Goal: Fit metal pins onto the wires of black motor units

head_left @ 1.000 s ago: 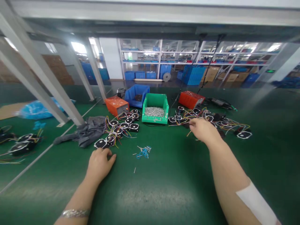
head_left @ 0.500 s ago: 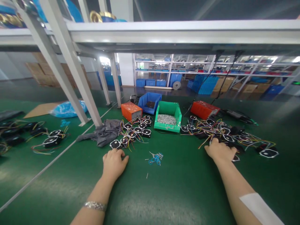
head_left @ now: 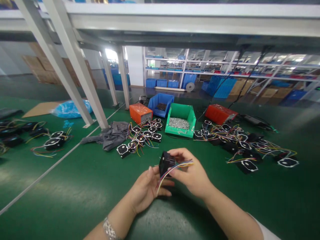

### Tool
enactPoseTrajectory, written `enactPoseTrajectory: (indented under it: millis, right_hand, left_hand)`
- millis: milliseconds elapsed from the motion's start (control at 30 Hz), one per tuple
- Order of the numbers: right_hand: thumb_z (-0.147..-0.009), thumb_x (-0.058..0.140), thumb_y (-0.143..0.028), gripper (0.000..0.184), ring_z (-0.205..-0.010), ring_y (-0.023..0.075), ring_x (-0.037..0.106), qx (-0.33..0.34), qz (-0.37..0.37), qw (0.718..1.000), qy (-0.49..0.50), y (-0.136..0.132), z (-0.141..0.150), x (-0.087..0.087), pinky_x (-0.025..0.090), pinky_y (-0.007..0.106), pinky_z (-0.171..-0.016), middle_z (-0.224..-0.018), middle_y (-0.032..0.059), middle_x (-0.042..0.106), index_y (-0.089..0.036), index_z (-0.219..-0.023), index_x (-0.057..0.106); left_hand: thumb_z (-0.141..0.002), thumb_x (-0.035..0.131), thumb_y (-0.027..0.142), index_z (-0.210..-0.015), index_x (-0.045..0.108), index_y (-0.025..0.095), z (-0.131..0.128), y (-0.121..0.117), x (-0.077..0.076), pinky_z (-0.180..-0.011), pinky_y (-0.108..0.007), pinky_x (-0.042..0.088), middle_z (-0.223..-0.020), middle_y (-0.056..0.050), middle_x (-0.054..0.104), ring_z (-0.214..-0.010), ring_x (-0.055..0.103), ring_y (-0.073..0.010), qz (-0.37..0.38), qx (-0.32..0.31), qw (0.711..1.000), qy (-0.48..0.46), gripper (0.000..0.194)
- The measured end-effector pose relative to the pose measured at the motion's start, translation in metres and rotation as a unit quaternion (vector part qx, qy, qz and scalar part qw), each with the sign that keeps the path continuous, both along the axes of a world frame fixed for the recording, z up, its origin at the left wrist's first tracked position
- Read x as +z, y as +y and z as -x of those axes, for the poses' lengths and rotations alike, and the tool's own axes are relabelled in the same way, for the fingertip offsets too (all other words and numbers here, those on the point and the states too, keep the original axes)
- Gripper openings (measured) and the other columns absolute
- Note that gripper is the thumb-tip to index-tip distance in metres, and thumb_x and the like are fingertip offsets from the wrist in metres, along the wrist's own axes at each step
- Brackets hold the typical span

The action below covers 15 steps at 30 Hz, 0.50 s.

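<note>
In the middle of the head view, my right hand (head_left: pixel 193 173) is closed around a small black motor (head_left: pixel 167 164), tilted and lifted off the green surface. Its coloured wires (head_left: pixel 172 169) curve down toward my left hand (head_left: pixel 147 188). That hand is open, palm up, with its fingers spread under and beside the motor; whether they touch it I cannot tell. Loose screws behind the motor are almost wholly hidden. One group of black motors with wires (head_left: pixel 147 133) lies ahead to the left, and a larger wired pile (head_left: pixel 246 145) lies on the right.
A green bin (head_left: pixel 181 131) of small metal pieces stands beside a blue bin (head_left: pixel 160 100). Orange boxes (head_left: pixel 141 113) flank them. A grey cloth (head_left: pixel 113 135) lies by the metal posts (head_left: pixel 82 73). A power tool (head_left: pixel 257 122) rests at the far right.
My right hand has come from the right-hand pile to the centre with a motor in it. My left hand has moved right and turned palm up beside it. The view has tilted down slightly.
</note>
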State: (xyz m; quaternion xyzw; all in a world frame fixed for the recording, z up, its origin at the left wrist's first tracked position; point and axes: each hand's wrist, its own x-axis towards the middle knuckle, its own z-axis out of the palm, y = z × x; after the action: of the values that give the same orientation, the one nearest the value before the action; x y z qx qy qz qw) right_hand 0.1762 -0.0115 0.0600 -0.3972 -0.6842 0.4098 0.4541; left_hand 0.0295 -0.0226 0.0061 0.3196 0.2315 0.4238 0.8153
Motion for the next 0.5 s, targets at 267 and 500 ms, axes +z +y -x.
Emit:
enactPoseTrajectory:
  millis: [267, 500]
  right_hand:
    - [-0.065, 0.058, -0.010, 0.034, -0.090, 0.0156, 0.050, -0.030, -0.020, 0.970, -0.241, 0.025, -0.005, -0.045, 0.038, 0.030, -0.080, -0.096, 0.0038, 0.051, -0.019, -0.096, 0.050]
    - [-0.072, 0.056, -0.025, 0.007, -0.072, 0.0167, 0.050, -0.117, -0.065, 0.855, -0.501, 0.032, -0.012, -0.060, 0.036, 0.028, -0.064, -0.073, 0.0032, 0.051, -0.018, -0.070, 0.056]
  left_hand:
    - [-0.068, 0.059, 0.022, -0.084, 0.054, 0.013, 0.013, 0.014, -0.004, -0.054, -0.024, 0.049, -0.083, -0.008, 0.062, -0.072, 0.060, -0.0176, 0.085, 0.152, 0.984, 0.032, 0.019]
    - [-0.066, 0.059, 0.017, -0.084, 0.051, 0.015, 0.009, 0.017, -0.008, -0.051, -0.022, 0.048, -0.089, -0.006, 0.059, -0.075, 0.058, -0.0153, 0.057, 0.188, 0.978, 0.071, 0.020]
